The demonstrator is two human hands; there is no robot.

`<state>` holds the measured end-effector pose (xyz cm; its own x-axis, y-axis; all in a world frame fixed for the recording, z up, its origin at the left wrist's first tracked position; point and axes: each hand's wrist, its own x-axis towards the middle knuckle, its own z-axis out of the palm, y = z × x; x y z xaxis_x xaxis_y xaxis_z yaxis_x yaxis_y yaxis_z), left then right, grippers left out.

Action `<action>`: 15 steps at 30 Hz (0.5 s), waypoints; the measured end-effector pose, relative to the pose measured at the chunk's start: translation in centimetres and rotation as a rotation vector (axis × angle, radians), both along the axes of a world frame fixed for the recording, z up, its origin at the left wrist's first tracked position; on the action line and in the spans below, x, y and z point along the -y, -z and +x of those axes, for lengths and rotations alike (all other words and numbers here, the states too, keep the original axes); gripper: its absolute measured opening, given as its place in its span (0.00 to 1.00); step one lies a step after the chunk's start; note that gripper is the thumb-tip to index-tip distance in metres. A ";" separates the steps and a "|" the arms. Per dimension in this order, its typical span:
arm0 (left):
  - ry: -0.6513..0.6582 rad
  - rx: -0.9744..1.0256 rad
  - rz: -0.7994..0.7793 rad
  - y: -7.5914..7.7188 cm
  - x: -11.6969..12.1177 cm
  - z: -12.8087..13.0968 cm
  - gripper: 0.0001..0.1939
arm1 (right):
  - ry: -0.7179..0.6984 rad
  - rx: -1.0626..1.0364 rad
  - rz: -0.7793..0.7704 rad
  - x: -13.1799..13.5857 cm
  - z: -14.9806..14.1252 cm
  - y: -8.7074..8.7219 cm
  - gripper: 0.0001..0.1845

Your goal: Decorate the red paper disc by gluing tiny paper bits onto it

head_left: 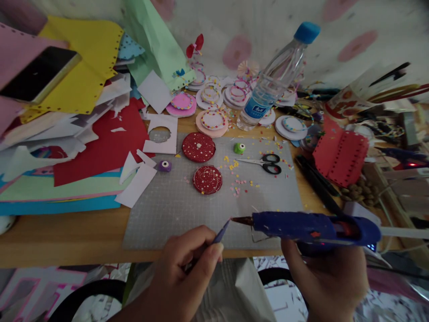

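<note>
My left hand (191, 264) is closed around a pair of purple tweezers (221, 231), which point up and to the right. Something tiny and pinkish may sit at their tip, too small to make out. In my right hand (330, 277) is a blue hot glue gun (295, 226), its dark nozzle touching or almost touching the tweezer tip. Beyond them, on the grey cutting mat (161, 223), lie a red star-patterned disc (207, 180) and a larger red disc (199, 147) with a pale dot in its middle. Small colourful paper bits (233, 165) are scattered to their right.
Black-handled scissors (271, 163), a green craft punch (239, 148) and a purple punch (164, 166) rest on the mat. Behind stand a water bottle (275, 76) and several beaded paper discs (212, 121). Paper sheets (100, 138) and a phone (40, 74) crowd the left.
</note>
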<state>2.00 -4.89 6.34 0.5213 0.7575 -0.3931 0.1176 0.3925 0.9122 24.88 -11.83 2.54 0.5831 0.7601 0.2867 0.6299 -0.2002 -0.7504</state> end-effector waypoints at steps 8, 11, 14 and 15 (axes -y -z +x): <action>-0.006 0.000 -0.025 0.0 -0.2 0.1 0.19 | -0.068 0.021 0.127 -0.8 -0.3 -0.4 0.18; -0.009 0.022 -0.040 -0.1 -0.2 0.2 0.20 | -0.069 0.013 0.119 -0.8 -0.5 -0.6 0.17; -0.027 0.077 -0.107 -0.2 -0.2 0.4 0.21 | -0.062 0.007 0.090 -0.7 -0.7 -0.6 0.18; -0.031 0.109 -0.145 -0.1 -0.2 0.4 0.22 | -0.058 0.005 0.076 -0.7 -0.7 -0.6 0.18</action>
